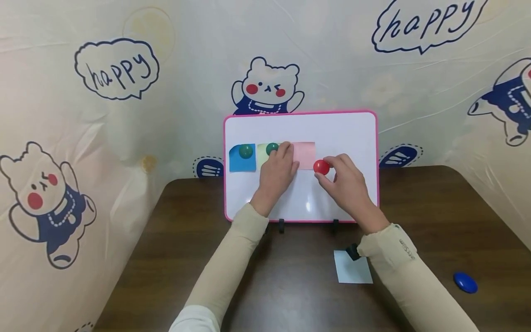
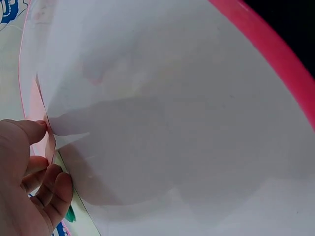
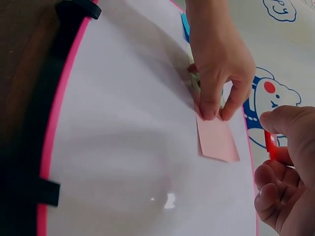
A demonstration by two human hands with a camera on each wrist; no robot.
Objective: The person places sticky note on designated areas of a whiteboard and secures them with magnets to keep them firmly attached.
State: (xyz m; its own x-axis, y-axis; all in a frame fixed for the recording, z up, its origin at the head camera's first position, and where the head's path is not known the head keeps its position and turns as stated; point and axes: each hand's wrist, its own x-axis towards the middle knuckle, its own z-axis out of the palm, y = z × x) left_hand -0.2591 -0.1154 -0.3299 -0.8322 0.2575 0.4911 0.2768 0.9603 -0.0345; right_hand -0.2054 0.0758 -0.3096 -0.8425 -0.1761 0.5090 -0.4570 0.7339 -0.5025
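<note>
A pink sticky note lies against the whiteboard, and my left hand pinches its left edge between thumb and fingers. Between the thumb and fingers of my right hand is a round red magnet, just off the note's lower right corner. Left of the pink note are a pale green note under a green magnet and a blue note under another green magnet. The left wrist view shows the pink note edge-on; the right wrist view shows its free end hanging.
The pink-rimmed whiteboard leans upright on small black feet at the table's back. A light blue note lies on the brown table beneath my right wrist. Farther right is an oval blue magnet. A printed cloth hangs behind.
</note>
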